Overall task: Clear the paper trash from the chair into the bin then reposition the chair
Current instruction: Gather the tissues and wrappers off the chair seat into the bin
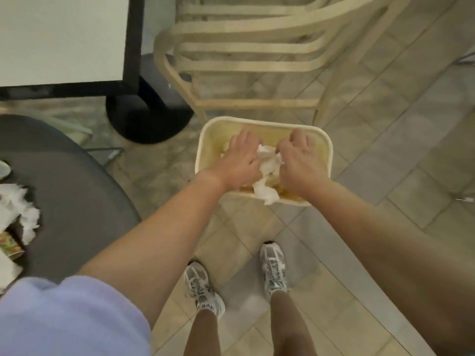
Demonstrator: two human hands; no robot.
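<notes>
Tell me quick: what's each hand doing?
Left hand: holding crumpled white paper over the cream plastic bin.
Right hand: gripping the same paper.

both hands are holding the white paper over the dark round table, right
Not quite. Both the left hand and right hand do hold the white paper, but over the cream bin, not the table, which sits off to the left. The head view shows it.

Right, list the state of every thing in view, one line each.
Cream plastic bin: upright on the tiled floor, open-topped.
Crumpled white paper: held over the bin between both hands, not yet dropped.
Left hand: grip on the paper.
Right hand: grip on the paper.
Cream plastic chair: standing behind the bin.
Dark round table: more white paper on it.
</notes>
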